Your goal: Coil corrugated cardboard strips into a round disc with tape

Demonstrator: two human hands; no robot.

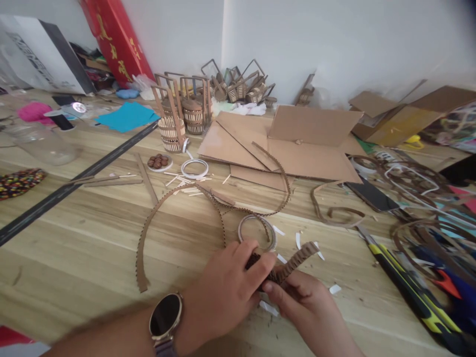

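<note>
Both my hands meet low in the middle of the wooden table (92, 248), pinching one short strip of corrugated cardboard (293, 263). My left hand (226, 292), with a round dark watch (165, 315) on the wrist, grips the strip's dark rolled end with closed fingers. The loose end of the strip sticks out up and to the right, above my right hand (305, 302), which pinches it from below. A ring of tape (257, 232) lies just beyond my fingers. Long curved corrugated strips (145, 233) loop across the table to the left.
Flat cardboard sheets (297, 144) lie beyond, with small cardboard baskets (182, 116) and more at the wall. A yellow-black utility knife (412, 287) and a dark phone (372, 196) lie right. A black ruler (74, 186), blue paper (128, 116) and a clear jar (40, 144) are left.
</note>
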